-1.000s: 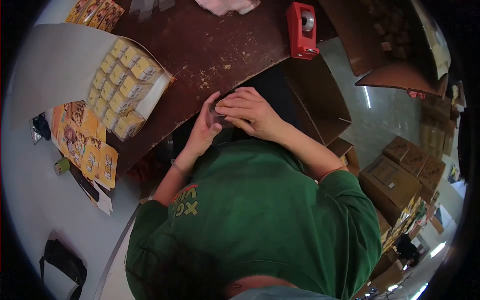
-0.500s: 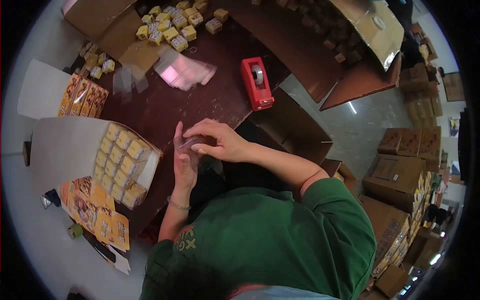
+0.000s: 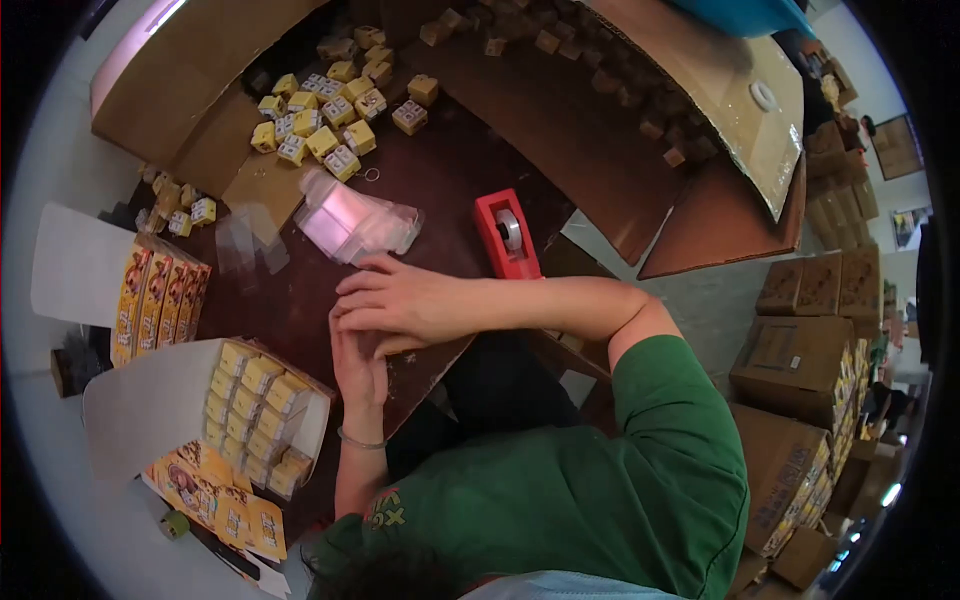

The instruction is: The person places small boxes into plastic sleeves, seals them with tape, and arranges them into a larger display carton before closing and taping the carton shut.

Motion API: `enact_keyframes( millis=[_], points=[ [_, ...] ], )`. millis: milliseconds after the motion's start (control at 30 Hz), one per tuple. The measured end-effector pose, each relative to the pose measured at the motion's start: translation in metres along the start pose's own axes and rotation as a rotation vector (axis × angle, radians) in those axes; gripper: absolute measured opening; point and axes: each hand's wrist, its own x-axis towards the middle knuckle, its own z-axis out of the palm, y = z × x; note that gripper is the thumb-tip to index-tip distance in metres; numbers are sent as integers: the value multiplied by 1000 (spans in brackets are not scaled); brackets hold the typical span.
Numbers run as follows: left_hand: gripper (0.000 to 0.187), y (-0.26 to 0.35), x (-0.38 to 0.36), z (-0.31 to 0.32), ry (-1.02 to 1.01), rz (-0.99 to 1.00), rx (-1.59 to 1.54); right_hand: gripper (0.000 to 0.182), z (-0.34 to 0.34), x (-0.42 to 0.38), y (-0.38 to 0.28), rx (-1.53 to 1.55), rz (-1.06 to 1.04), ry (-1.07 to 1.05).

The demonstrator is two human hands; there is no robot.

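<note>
My right hand lies across the fingers of my left hand, its fingers bent and pressed together. Between them, the clear plastic piece seen a moment earlier is now hidden behind my right hand. Just beyond my fingers lies a stack of flat clear plastic packaging with a pinkish sheen. To the left, an open display box holds rows of small yellow-and-white cubes in clear packaging. Loose yellow cubes are heaped at the far side, with a metal ring near them.
A red tape dispenser stands right of the plastic, partly behind my right forearm. Large cardboard boxes border the table's far side. Printed orange boxes and flattened orange cartons lie left. Stacked cartons stand at right.
The view has shifted, so the table things sit lower in the picture. My right hand has turned over my left fingers, covering the clear plastic that showed between them.
</note>
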Motion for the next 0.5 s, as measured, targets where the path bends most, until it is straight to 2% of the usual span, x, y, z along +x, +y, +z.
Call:
enact_keyframes(
  millis=[33,100,167,233,333,400,433,500],
  points=[
    [36,2,6,4,65,-46,-63,42,-22,3,14,59,48,20],
    [33,3,18,-12,19,-111,-148,39,-71,-3,60,28,200,236],
    [30,6,25,-19,87,-187,-151,41,-120,-44,129,-184,544,506],
    [28,0,27,-32,40,-220,-164,43,-167,-129,207,-503,902,677],
    [27,-4,28,-38,8,-253,-145,47,-227,-287,277,-917,1304,722],
    [29,-11,29,-46,-65,-258,-176,51,-252,-357,295,-1071,1397,698],
    [27,-14,28,-48,-5,-238,-196,53,-259,-366,299,-1112,1368,685],
    [26,-17,30,-50,-33,-251,-256,53,-249,-361,313,-1078,1308,674]
  ],
)
